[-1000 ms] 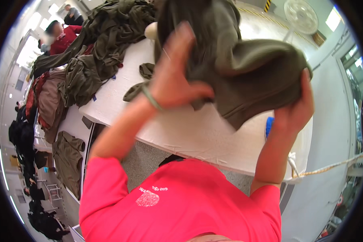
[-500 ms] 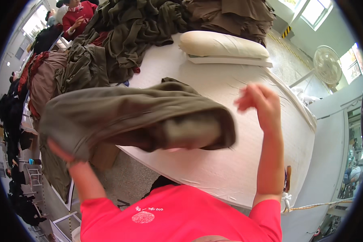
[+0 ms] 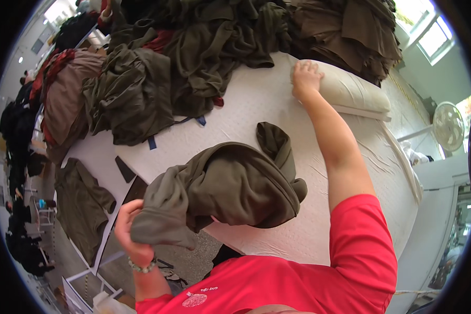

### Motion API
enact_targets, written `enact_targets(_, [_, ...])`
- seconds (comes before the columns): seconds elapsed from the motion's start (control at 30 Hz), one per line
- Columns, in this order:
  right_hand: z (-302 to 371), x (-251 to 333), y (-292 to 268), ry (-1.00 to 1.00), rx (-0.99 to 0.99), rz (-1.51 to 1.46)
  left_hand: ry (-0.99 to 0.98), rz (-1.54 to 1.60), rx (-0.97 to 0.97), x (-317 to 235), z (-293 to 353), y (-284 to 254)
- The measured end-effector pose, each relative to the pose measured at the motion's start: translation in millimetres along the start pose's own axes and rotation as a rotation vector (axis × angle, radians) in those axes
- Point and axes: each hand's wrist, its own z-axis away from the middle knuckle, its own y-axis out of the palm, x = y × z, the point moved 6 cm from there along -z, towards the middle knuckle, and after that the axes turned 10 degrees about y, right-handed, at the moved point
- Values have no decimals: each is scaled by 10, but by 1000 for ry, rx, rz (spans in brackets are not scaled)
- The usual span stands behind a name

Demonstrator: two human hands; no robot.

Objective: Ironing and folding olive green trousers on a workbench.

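Note:
A dark olive-green fleece-like garment [image 3: 240, 186] is bunched over the near part of a white cloth-covered table [image 3: 345, 172]. My left hand [image 3: 133, 230] is closed on the garment's paler end, at the table's near left; folds hide some of the fingers. A loose flap of the garment stands up at its far right. Farther back, my right hand [image 3: 306, 78] grips the left end of a long cream padded pressing board [image 3: 350, 89], its fingers curled over the top. The board has a flat white base and a rounded top.
A heap of olive garments [image 3: 204, 52] covers the far left of the table. A brown stack of fabric [image 3: 345, 31] stands behind the padded board. Another olive garment [image 3: 83, 204] hangs at the left. A white fan [image 3: 447, 125] stands at the right.
My right hand has gone from the air above the table to the padded board's left end. The garment, earlier stretched out and blurred in my left hand, now lies bunched lower.

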Motion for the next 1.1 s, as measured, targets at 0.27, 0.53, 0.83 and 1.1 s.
enact_targets(0.27, [2792,-1755,135,-370,-241,-262,166,69,286,-571,81,624])
enact_targets(0.53, [4301,-2659,-501,-197,-177,-966,628,4,521,-1970,427,1882])
enact_targets(0.83, [4567,-2940,-1279,-8,-370,-1868,920,-100,500,-3826,1398,2533])
enact_targets(1.1, [4531,-3735,-1611,84,-852,-1376,986,-109,452,-4033,1747,2367])
